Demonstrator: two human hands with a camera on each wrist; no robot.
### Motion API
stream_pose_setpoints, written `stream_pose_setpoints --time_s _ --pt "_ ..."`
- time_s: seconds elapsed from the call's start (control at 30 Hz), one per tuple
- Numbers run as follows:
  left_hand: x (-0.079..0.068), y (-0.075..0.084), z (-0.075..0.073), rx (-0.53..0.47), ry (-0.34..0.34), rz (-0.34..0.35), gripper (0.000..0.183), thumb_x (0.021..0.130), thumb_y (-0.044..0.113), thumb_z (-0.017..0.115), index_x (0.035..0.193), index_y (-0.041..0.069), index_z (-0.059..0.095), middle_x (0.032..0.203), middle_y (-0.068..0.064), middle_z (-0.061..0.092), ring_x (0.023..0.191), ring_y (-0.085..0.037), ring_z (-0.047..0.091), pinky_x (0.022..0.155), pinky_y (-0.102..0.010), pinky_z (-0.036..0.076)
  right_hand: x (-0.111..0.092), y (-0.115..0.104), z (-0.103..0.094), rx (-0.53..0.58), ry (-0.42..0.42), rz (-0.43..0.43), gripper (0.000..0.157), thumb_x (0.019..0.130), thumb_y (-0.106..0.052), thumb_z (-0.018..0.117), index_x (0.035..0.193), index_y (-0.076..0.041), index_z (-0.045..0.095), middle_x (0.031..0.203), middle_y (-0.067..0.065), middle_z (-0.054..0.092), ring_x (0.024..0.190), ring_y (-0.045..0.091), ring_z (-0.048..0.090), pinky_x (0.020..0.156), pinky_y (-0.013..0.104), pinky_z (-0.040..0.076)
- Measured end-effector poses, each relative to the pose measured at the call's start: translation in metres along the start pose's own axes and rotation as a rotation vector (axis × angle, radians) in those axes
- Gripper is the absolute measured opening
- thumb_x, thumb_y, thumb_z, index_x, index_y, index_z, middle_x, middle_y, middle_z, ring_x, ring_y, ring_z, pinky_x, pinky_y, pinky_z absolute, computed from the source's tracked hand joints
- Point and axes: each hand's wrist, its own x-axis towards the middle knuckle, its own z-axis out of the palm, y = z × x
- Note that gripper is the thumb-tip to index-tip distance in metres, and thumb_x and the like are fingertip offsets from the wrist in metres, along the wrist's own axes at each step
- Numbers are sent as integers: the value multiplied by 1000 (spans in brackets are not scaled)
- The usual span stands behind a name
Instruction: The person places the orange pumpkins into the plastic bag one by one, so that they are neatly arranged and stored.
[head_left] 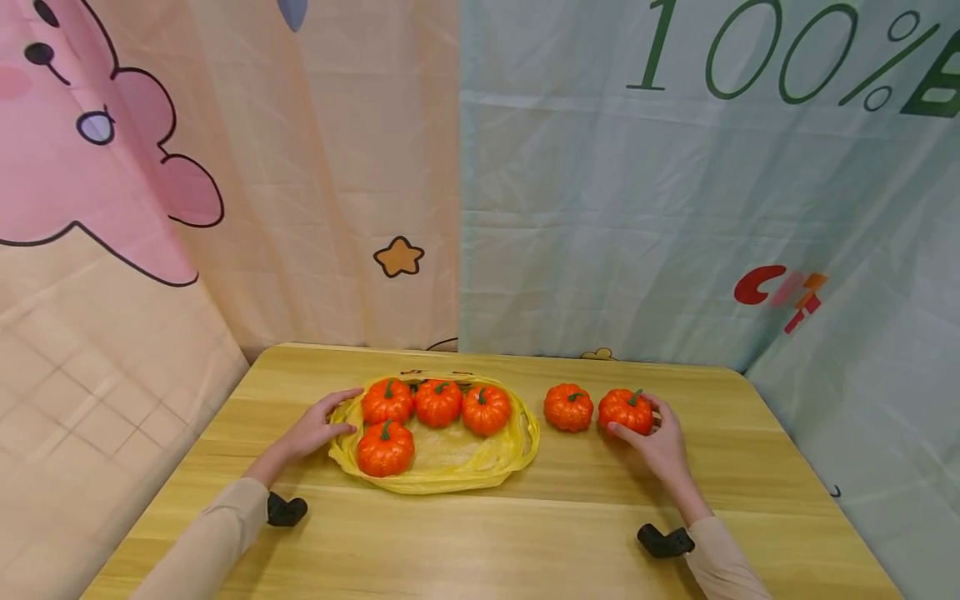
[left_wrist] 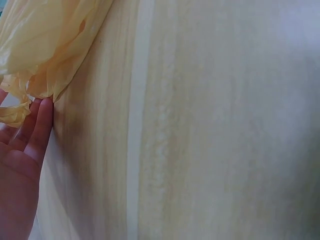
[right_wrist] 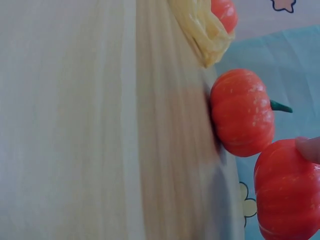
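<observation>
A yellow plastic bag (head_left: pixel 465 481), its mouth spread wide, lies on the table with several small orange pumpkins (head_left: pixel 486 410) inside. My left hand (head_left: pixel 318 425) rests against the bag's left rim, thumb and forefinger apart. In the left wrist view its fairly straight fingers (left_wrist: pixel 41 127) touch the crumpled plastic. To the right of the bag, my right hand (head_left: pixel 666 442) grips an orange pumpkin (head_left: pixel 624 411) with a green stem, thumb on its near side and fingers behind. Just left of that one sits another pumpkin (head_left: pixel 567 407), between it and the bag.
The wooden table (head_left: pixel 450 542) has its far edge close behind the bag. Printed curtains (head_left: pixel 600 208) hang behind and at both sides. A black wrist device sits on each forearm, the left one (head_left: pixel 287 509) and the right one (head_left: pixel 666 542).
</observation>
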Motion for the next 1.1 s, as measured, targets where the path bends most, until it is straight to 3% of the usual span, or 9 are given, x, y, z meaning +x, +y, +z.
stream_pose_setpoints --time_s 0.3,0.53,0.93,1.1 --pt "0 1 1 2 1 -9 60 89 8 63 142 -4 39 147 -31 35 135 -52 29 107 -67 26 -11 -13 2 -2 79 -102 80 76 -29 82 141 -6 41 140 19 40 119 31 44 78 5 34" --pt "-1 -1 2 -9 16 21 59 88 6 63 141 -5 40 145 -32 36 134 -52 31 107 -67 26 -22 -23 11 8 98 -147 81 74 -29 83 140 -7 42 139 17 42 116 28 45 77 1 34" --pt "-1 -3 6 -7 39 -8 60 87 8 64 142 -3 40 146 -31 36 134 -51 30 108 -67 25 -35 -40 33 35 103 -196 80 71 -24 85 138 -7 44 135 14 46 112 25 48 83 21 44" --pt "-2 -3 5 -8 40 17 60 88 7 64 142 -4 40 146 -31 37 134 -51 31 107 -66 26 -40 -47 46 46 95 -222 79 70 -23 86 137 -7 45 133 13 48 111 24 48 86 30 47"
